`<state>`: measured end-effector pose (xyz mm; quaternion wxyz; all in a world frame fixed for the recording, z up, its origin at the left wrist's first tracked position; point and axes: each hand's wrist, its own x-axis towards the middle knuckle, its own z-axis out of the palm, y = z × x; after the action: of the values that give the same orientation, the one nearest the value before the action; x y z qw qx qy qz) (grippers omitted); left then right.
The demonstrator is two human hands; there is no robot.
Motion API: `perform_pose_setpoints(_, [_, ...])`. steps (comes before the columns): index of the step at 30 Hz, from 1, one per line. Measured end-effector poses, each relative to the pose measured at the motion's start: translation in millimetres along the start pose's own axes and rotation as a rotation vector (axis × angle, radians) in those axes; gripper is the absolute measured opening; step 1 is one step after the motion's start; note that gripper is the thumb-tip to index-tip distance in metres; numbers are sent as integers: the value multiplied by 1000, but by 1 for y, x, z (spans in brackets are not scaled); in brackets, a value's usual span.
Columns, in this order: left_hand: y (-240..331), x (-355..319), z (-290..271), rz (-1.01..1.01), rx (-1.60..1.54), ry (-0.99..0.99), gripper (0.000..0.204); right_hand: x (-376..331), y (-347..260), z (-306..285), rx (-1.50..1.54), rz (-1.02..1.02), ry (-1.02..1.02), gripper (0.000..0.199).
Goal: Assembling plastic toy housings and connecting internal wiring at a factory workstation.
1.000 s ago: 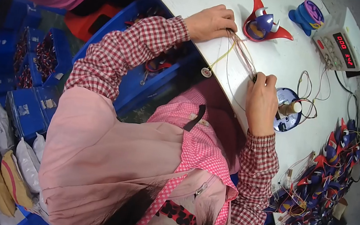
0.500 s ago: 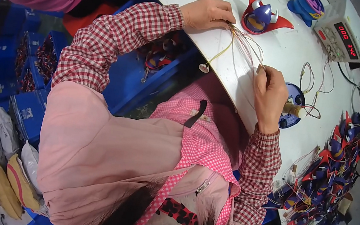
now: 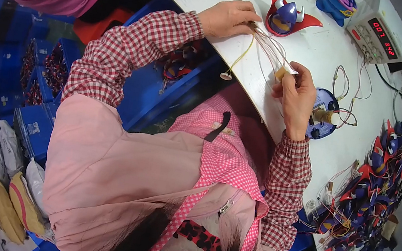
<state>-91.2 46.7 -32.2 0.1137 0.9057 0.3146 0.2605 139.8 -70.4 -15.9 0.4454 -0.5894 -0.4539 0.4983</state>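
At the white table's (image 3: 318,49) near edge, our left hand (image 3: 228,18) pinches a thin wire bundle (image 3: 270,52); our right hand (image 3: 295,96) closes on what looks like its small connector (image 3: 281,74). Light, limp, fragile, it is best gripped near the ends.

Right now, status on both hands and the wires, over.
Left hand pinching wire bundle near the red-blue horned toy piece. Right hand holding wires' other end. Yellow wire dangles over table edge.

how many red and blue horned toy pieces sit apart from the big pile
1: the horned toy piece beside the left hand. The rest lie in the pile at the table's right edge, where some may be hidden.
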Motion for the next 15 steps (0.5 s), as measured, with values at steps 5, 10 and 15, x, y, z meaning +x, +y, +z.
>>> perform_pose_setpoints(5, [51,-49,-13,-342,-55,343,31,-2,3,2,14,-64,-3,25])
perform_pose_setpoints(10, [105,-118,46,-762,-657,417,33,-6,0,4,87,-70,-40,22])
perform_pose_setpoints(15, [113,-108,60,-875,-1150,448,30,-10,7,5,135,-57,-57,18])
